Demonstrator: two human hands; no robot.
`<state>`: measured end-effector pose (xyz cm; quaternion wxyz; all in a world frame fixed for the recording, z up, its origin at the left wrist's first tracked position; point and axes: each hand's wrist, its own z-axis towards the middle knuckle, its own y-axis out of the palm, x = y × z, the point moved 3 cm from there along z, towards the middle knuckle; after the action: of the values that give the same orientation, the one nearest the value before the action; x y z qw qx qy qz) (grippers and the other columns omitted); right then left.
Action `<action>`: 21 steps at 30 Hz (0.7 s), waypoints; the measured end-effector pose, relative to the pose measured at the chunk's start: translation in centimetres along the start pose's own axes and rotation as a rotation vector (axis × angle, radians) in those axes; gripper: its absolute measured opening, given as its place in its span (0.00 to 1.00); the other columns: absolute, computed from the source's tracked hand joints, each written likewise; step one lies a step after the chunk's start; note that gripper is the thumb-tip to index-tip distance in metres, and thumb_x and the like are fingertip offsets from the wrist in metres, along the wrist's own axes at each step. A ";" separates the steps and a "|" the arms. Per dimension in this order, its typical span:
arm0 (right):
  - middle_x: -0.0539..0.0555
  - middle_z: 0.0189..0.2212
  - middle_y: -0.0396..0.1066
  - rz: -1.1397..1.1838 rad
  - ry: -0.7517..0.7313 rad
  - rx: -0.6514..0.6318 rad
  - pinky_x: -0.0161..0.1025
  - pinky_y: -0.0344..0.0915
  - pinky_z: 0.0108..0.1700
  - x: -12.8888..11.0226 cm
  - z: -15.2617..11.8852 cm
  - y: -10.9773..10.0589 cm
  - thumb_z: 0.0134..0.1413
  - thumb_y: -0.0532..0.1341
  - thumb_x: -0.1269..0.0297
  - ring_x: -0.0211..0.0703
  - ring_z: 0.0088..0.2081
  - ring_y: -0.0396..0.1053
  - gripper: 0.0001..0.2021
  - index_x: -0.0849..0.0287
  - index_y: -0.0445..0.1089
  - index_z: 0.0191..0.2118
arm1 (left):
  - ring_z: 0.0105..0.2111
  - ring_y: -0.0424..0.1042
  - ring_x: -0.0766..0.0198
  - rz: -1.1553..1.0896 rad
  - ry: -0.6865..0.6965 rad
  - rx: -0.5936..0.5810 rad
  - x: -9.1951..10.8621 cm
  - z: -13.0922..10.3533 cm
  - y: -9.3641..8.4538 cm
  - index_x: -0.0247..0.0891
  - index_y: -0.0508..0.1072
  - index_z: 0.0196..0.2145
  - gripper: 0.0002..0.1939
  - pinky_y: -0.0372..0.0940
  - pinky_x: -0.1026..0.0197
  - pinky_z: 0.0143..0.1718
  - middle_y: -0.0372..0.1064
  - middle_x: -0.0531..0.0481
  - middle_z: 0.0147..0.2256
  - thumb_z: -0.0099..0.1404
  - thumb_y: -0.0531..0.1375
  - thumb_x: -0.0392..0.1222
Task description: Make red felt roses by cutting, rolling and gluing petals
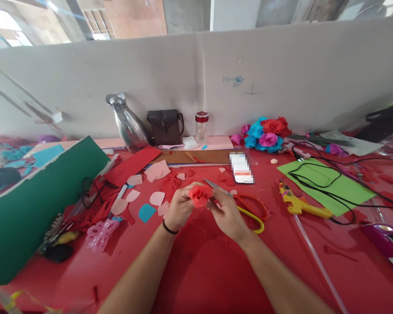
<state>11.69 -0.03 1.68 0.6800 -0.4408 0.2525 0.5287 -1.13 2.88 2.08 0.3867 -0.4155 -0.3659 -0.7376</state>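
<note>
A red paper flower [199, 196] with a rolled centre and spread petals is held up above the table, between both hands. My left hand [180, 206] is closed on its left side and underside. On the other side, the fingers of my right hand [225, 213] pinch the flower's right edge. Scissors with one red and one yellow handle loop [253, 208] lie just beyond my right hand, which partly covers them. Pink petal-shaped paper pieces [157, 199] and a blue one [147, 213] lie left of my left hand.
A yellow glue gun [298, 203] with its cord rests by a green sheet [327, 183] at the right. Behind stand a metal jug [127, 122], a brown bag [165, 127], a glass bottle [201, 128] and paper flowers [267, 134]. A phone [241, 168] lies mid-table; a green board [46, 205] stands left.
</note>
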 end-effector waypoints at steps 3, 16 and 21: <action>0.53 0.29 0.70 0.003 0.013 0.018 0.39 0.63 0.37 -0.1 0.0 0.0 0.58 0.55 0.66 0.43 0.33 0.66 0.07 0.56 0.67 0.30 | 0.32 0.68 0.60 -0.038 -0.058 0.048 -0.4 -0.1 0.0 0.38 0.77 0.20 0.15 0.65 0.58 0.36 0.71 0.47 0.26 0.47 0.69 0.53; 0.53 0.32 0.71 0.271 0.368 0.035 0.38 0.66 0.35 1.3 -0.3 0.4 0.55 0.58 0.56 0.42 0.34 0.67 0.10 0.57 0.70 0.32 | 0.24 0.68 0.70 -0.359 -0.395 0.321 -1.8 -0.3 0.9 0.35 0.78 0.21 0.11 0.64 0.67 0.30 0.73 0.52 0.23 0.41 0.73 0.42; 0.55 0.37 0.72 0.354 0.436 0.044 0.41 0.68 0.38 2.2 -0.4 0.6 0.53 0.59 0.51 0.47 0.40 0.70 0.14 0.56 0.73 0.36 | 0.25 0.68 0.70 -0.394 -0.444 0.280 -1.9 -0.5 1.5 0.35 0.77 0.23 0.09 0.64 0.67 0.30 0.72 0.52 0.24 0.47 0.71 0.42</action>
<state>11.82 0.72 -0.48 0.5162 -0.4784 0.4773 0.5262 0.70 2.29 0.56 0.2006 -0.4299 -0.6125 -0.6322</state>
